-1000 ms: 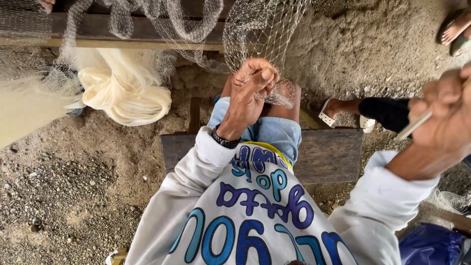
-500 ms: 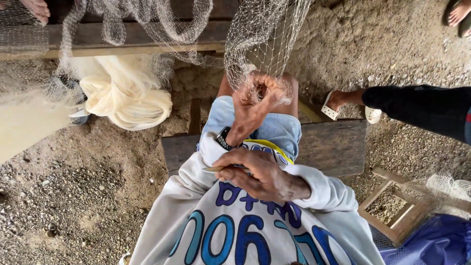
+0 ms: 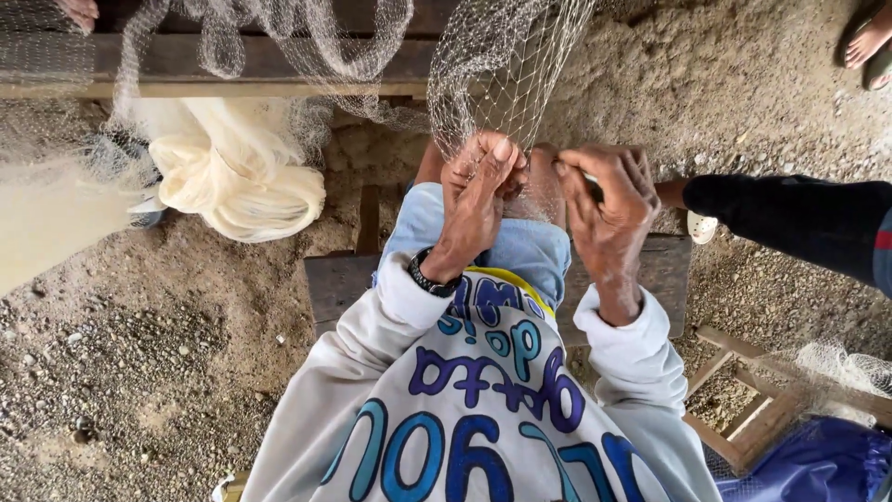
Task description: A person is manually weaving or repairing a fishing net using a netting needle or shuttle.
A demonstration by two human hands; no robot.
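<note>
A fine grey fishing net point(image 3: 506, 70) hangs down from the top of the view to my knee. My left hand point(image 3: 478, 191) pinches the net's lower meshes, thumb pointing up. Just to its right, my right hand point(image 3: 609, 200) is closed around a thin pale netting needle point(image 3: 587, 177), whose tip points left at the pinched meshes. Most of the needle is hidden in my fist. I sit on a dark wooden bench point(image 3: 339, 279), wearing a white long-sleeved shirt with blue letters and blue shorts.
A heap of cream netting point(image 3: 237, 177) lies on the gravel at the left under a wooden beam point(image 3: 232, 70). Another person's dark-clad leg point(image 3: 790, 209) with a white sandal reaches in from the right. A small wooden frame point(image 3: 743, 409) and blue cloth point(image 3: 822, 465) lie at lower right.
My right hand, first stretched far out to the right, came in against my chest and has now risen with the needle to the net beside my left hand. The left hand kept its pinch.
</note>
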